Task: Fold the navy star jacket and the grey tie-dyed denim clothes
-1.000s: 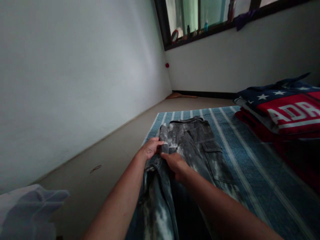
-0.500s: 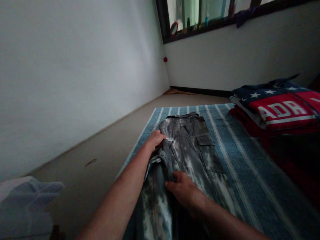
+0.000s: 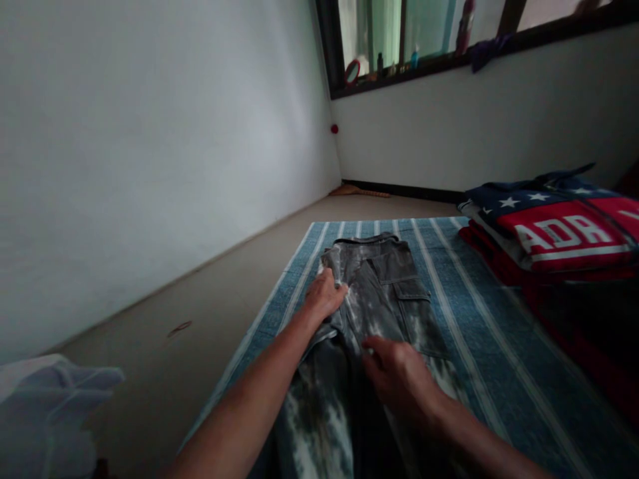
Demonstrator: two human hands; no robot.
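Observation:
A pair of grey tie-dye cargo trousers (image 3: 382, 303) lies lengthwise on a blue striped mat (image 3: 462, 299), waistband at the far end and legs toward me. Near the left side of the hip, my left hand (image 3: 324, 293) is closed on the trouser fabric, pinching its edge. Lower down, my right hand (image 3: 399, 369) has curled fingers gripping the inner edge of the folded leg. A flap pocket shows on the right side of the trousers. The lower part of the legs falls in shadow under my forearms.
Folded clothes, topped by a red and navy garment with stars (image 3: 564, 216), are stacked at the right. A pale cloth (image 3: 54, 406) is at the lower left. A thin loop (image 3: 180, 328) lies on the floor. White walls meet beyond the mat, below a window sill with small items.
My left hand has moved slightly right with the fabric edge, and my right hand has also shifted right. The trousers' left side is drawn inward. The view has tilted slightly.

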